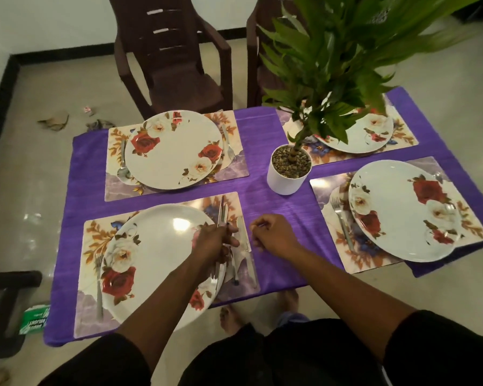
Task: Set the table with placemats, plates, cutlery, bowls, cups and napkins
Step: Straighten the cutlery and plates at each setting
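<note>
Tiled floor, low table under a purple cloth (pixel 265 168); four floral placemats laid out, each carrying a rose-pattern plate. Nearest setting: near-left placemat (pixel 95 235) with plate (pixel 151 260), a fork (pixel 98 285) along its left edge, and a knife (pixel 244 246) lying on the mat right of the plate. Left hand (pixel 215 242) is over that plate's right rim, fingers curled round a thin metal piece of cutlery (pixel 221 211) that points away from the person; which kind, cannot tell. Right hand (pixel 273 235) sits over bare cloth just right of the mat, loosely clenched, apparently pinching something small; the item is not legible. Near-right plate (pixel 405 210) overhangs its mat toward the table edge, fork (pixel 342 222) to its left. Far-left plate (pixel 173 150) has a spoon (pixel 122 162) on one side and a fork (pixel 227 142) on the other. Far-right plate (pixel 360 132) is partly hidden by the potted plant (pixel 289 169). Judgement: mats and plates done, cutlery in progress; no bowls, cups or napkins visible. Free room: central cloth strip only; leaves overhang the far right. Two brown chairs (pixel 173 65) beyond.
</note>
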Demonstrator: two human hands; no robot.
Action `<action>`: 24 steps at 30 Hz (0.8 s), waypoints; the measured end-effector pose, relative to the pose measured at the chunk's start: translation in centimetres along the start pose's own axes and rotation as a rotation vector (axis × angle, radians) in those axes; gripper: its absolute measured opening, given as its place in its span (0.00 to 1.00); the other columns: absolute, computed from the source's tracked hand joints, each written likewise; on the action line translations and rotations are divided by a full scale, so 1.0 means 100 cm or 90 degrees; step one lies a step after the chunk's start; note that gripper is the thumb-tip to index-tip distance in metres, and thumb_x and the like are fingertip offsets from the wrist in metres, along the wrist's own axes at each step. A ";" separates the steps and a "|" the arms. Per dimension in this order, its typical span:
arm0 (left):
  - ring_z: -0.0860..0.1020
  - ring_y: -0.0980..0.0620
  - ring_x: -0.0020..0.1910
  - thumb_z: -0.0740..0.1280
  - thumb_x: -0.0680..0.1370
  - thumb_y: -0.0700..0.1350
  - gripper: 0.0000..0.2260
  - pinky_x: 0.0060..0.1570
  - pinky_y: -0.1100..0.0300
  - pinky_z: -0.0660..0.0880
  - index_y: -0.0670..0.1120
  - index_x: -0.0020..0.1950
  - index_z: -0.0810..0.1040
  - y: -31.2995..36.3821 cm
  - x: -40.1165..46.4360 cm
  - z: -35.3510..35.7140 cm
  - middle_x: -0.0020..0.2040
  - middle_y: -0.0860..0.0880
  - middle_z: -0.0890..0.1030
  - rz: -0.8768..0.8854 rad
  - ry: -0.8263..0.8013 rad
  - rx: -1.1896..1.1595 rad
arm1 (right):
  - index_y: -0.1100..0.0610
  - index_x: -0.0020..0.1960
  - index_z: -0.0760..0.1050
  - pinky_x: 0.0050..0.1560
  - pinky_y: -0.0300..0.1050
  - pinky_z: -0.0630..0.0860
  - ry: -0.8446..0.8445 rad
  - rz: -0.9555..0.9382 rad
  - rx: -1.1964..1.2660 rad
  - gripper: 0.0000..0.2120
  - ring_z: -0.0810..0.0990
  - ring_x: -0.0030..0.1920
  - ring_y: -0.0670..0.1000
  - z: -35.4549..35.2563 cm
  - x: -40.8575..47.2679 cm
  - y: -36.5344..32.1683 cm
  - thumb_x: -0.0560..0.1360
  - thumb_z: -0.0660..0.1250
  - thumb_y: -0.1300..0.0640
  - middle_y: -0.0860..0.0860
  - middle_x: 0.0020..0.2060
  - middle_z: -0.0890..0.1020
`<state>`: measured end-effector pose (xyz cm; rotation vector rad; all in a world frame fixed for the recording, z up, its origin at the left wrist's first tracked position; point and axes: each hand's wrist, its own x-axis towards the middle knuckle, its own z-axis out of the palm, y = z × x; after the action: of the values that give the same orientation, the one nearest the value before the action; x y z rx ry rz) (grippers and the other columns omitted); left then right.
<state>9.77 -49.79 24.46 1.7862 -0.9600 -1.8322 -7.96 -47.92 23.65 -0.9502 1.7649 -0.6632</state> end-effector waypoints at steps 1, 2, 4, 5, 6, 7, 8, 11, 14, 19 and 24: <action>0.71 0.56 0.24 0.58 0.86 0.48 0.15 0.25 0.63 0.66 0.42 0.58 0.82 0.003 -0.001 0.005 0.37 0.46 0.83 -0.002 -0.024 0.002 | 0.55 0.45 0.82 0.39 0.52 0.84 -0.004 0.013 0.045 0.05 0.85 0.34 0.53 -0.003 -0.002 -0.005 0.78 0.68 0.60 0.55 0.38 0.86; 0.71 0.56 0.25 0.57 0.87 0.48 0.16 0.26 0.62 0.66 0.42 0.58 0.83 0.007 -0.003 0.010 0.37 0.46 0.83 -0.005 -0.052 0.000 | 0.55 0.45 0.82 0.36 0.50 0.83 -0.006 0.020 0.080 0.06 0.84 0.33 0.51 -0.005 -0.003 -0.009 0.79 0.68 0.59 0.55 0.37 0.86; 0.71 0.55 0.26 0.56 0.88 0.47 0.17 0.27 0.62 0.65 0.41 0.58 0.83 0.015 -0.006 0.022 0.37 0.45 0.82 -0.012 -0.115 -0.021 | 0.55 0.48 0.82 0.32 0.46 0.80 -0.007 0.026 0.133 0.06 0.83 0.34 0.50 -0.011 -0.004 -0.015 0.80 0.67 0.57 0.52 0.37 0.85; 0.72 0.54 0.27 0.56 0.88 0.47 0.17 0.27 0.62 0.65 0.40 0.59 0.82 0.020 -0.008 0.028 0.37 0.45 0.81 -0.017 -0.143 -0.035 | 0.57 0.49 0.83 0.32 0.45 0.79 -0.005 0.027 0.159 0.07 0.83 0.33 0.50 -0.016 -0.005 -0.016 0.80 0.67 0.56 0.52 0.36 0.84; 0.73 0.53 0.27 0.56 0.88 0.47 0.17 0.27 0.62 0.66 0.40 0.59 0.81 0.024 -0.011 0.037 0.37 0.45 0.81 -0.019 -0.169 -0.046 | 0.59 0.50 0.83 0.32 0.45 0.78 -0.004 0.026 0.190 0.09 0.82 0.32 0.50 -0.022 -0.007 -0.017 0.80 0.68 0.54 0.52 0.36 0.84; 0.74 0.53 0.28 0.56 0.88 0.47 0.16 0.27 0.62 0.68 0.39 0.59 0.80 0.029 -0.013 0.044 0.37 0.45 0.82 -0.019 -0.193 -0.053 | 0.61 0.50 0.83 0.33 0.45 0.78 -0.007 0.022 0.227 0.11 0.81 0.30 0.51 -0.030 -0.009 -0.016 0.80 0.69 0.53 0.53 0.35 0.83; 0.75 0.52 0.29 0.55 0.88 0.47 0.16 0.27 0.63 0.69 0.39 0.59 0.80 0.032 -0.016 0.051 0.37 0.44 0.82 -0.016 -0.217 -0.057 | 0.62 0.49 0.83 0.34 0.46 0.77 -0.014 0.015 0.258 0.12 0.79 0.30 0.53 -0.036 -0.011 -0.015 0.80 0.70 0.53 0.54 0.34 0.83; 0.79 0.51 0.31 0.55 0.88 0.48 0.18 0.31 0.62 0.76 0.39 0.59 0.80 0.038 -0.022 0.074 0.42 0.40 0.85 -0.006 -0.293 -0.074 | 0.60 0.45 0.85 0.36 0.45 0.75 -0.020 -0.005 0.271 0.10 0.80 0.33 0.52 -0.063 -0.016 -0.008 0.78 0.73 0.53 0.56 0.35 0.84; 0.83 0.47 0.37 0.55 0.88 0.50 0.19 0.38 0.58 0.81 0.39 0.62 0.80 0.041 -0.023 0.100 0.53 0.36 0.86 0.000 -0.350 -0.073 | 0.62 0.46 0.85 0.35 0.44 0.75 -0.027 -0.011 0.261 0.10 0.81 0.35 0.51 -0.095 -0.014 0.000 0.76 0.75 0.54 0.57 0.35 0.84; 0.86 0.43 0.47 0.53 0.88 0.50 0.20 0.46 0.53 0.83 0.40 0.67 0.79 0.043 -0.022 0.146 0.58 0.36 0.85 -0.014 -0.383 -0.057 | 0.60 0.40 0.84 0.36 0.49 0.79 -0.014 -0.031 0.195 0.13 0.81 0.34 0.56 -0.152 -0.011 0.011 0.79 0.71 0.52 0.61 0.35 0.83; 0.86 0.42 0.47 0.56 0.88 0.47 0.18 0.47 0.52 0.84 0.36 0.66 0.77 0.040 -0.028 0.209 0.57 0.34 0.85 -0.024 -0.349 -0.076 | 0.62 0.45 0.85 0.41 0.52 0.84 0.013 -0.018 0.141 0.15 0.87 0.40 0.59 -0.216 -0.009 0.035 0.80 0.70 0.50 0.59 0.39 0.87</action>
<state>-11.15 -46.51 28.15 1.2553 -0.9736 -2.4096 -28.96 -44.97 29.29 -0.8197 1.6579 -0.8700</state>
